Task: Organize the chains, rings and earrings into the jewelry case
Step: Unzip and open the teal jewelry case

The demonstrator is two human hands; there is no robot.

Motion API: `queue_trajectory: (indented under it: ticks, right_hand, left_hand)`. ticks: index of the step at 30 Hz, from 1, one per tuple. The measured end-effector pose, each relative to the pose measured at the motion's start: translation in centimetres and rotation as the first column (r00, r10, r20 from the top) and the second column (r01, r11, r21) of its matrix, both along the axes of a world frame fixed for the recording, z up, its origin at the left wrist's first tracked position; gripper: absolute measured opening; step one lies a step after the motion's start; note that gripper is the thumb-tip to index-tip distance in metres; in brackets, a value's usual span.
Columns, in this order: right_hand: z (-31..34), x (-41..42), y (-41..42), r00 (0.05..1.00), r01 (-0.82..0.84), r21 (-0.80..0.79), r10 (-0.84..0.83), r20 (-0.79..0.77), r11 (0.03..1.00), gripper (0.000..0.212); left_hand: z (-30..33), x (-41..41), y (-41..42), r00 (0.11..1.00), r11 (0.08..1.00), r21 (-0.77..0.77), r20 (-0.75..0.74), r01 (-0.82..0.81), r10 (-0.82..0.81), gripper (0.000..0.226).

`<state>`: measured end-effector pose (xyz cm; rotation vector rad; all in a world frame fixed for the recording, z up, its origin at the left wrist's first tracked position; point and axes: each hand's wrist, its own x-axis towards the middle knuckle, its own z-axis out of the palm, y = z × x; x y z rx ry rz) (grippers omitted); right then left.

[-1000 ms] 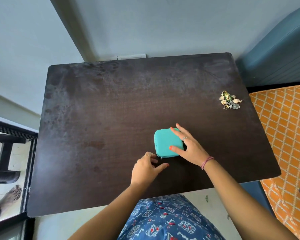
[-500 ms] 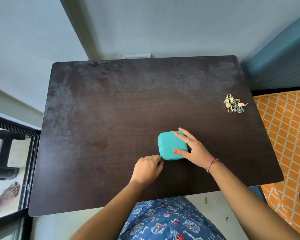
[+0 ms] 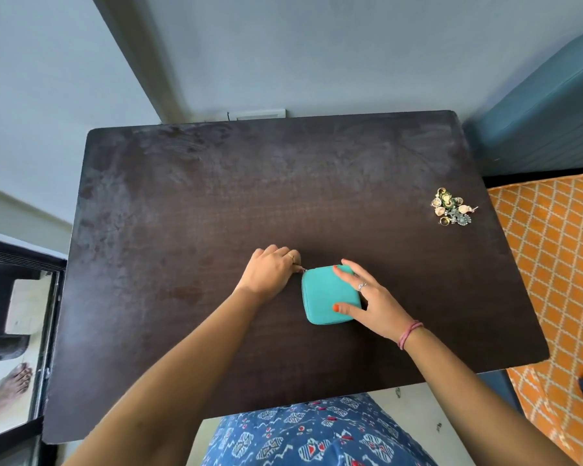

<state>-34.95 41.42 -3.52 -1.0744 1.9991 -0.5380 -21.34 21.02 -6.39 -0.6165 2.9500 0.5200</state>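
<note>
Head view: we've got the left hand [image 3: 272, 269] pinching the zipper pull at the case [image 3: 330, 295] corner mid-table [image 3: 216, 196], right hand [image 3: 372, 302] spread pressing it flat; light, semi-stiff shell, so hold by edges; jewelry pile [image 3: 451, 207] far right.

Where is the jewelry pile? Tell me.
In the head view the jewelry pile lies near the table's right edge, beyond and right of the teal case, apart from both hands.
</note>
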Motion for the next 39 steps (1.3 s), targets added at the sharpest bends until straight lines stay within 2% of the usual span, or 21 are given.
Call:
queue_trajectory:
  ticks: [6, 9, 11, 14, 16, 20, 23, 26, 30, 32, 36, 39]
  right_hand:
    - [0.1, -0.1, -0.1, 1.000, -0.008, 0.011, 0.009, -0.008, 1.000, 0.068]
    - [0.3, -0.1, -0.2, 1.000, -0.005, 0.002, 0.005, 0.003, 1.000, 0.069]
    - [0.6, -0.3, -0.3, 1.000, -0.012, 0.008, 0.012, 0.029, 1.000, 0.072]
    - [1.2, -1.0, -0.2, 0.992, -0.087, 0.087, 0.079, 0.094, 0.992, 0.095]
    - [1.4, -1.3, -0.1, 0.981, -0.189, 0.158, 0.177, 0.082, 0.969, 0.110]
    - [1.6, -1.7, -0.1, 0.968, -0.251, 0.184, 0.251, 0.023, 0.950, 0.109]
    - [1.7, -2.3, -0.1, 0.965, -0.261, 0.160, 0.258, 0.041, 0.952, 0.106]
    - [1.7, -3.3, -0.1, 0.967, -0.235, 0.136, 0.217, 0.137, 0.962, 0.103]
    - [2.8, -4.8, -0.8, 0.948, -0.127, 0.070, 0.100, 0.302, 0.989, 0.081]
    - [3.3, -5.3, -1.5, 0.938, -0.158, 0.104, 0.116, 0.327, 0.982, 0.086]
    - [3.3, -4.3, -2.1, 0.932, -0.360, 0.220, 0.339, 0.128, 0.907, 0.112]
    - [2.4, -3.1, -1.5, 0.899, -0.414, 0.235, 0.435, -0.043, 0.879, 0.111]
  left_hand:
    - [0.3, -2.2, -0.4, 0.999, 0.997, 0.061, -0.005, 0.052, -0.051, 0.027]
    - [0.3, -2.1, -0.3, 1.000, 0.983, 0.184, 0.014, -0.008, 0.005, 0.029]
    - [0.5, -1.7, 0.2, 0.994, 0.939, 0.329, -0.005, -0.102, 0.109, 0.034]
    - [1.1, -0.3, 0.9, 0.939, 0.769, 0.592, -0.057, -0.242, 0.339, 0.038]
    - [1.2, 1.2, 1.3, 0.912, 0.645, 0.713, -0.020, -0.275, 0.411, 0.041]
    - [1.1, 4.1, 2.7, 0.918, 0.417, 0.867, 0.105, -0.273, 0.382, 0.057]
    - [1.2, 5.2, 4.1, 0.921, 0.325, 0.903, 0.159, -0.281, 0.356, 0.072]
    - [1.3, 5.4, 5.3, 0.915, 0.307, 0.904, 0.178, -0.298, 0.363, 0.078]
    - [1.6, 5.0, 5.7, 0.889, 0.287, 0.902, 0.186, -0.324, 0.418, 0.076]
    - [1.7, 4.7, 5.4, 0.884, 0.290, 0.898, 0.188, -0.331, 0.427, 0.075]
    - [1.9, 4.0, 5.0, 0.860, 0.296, 0.889, 0.179, -0.349, 0.478, 0.071]
    - [2.1, 3.4, 5.0, 0.836, 0.277, 0.892, 0.173, -0.357, 0.520, 0.067]
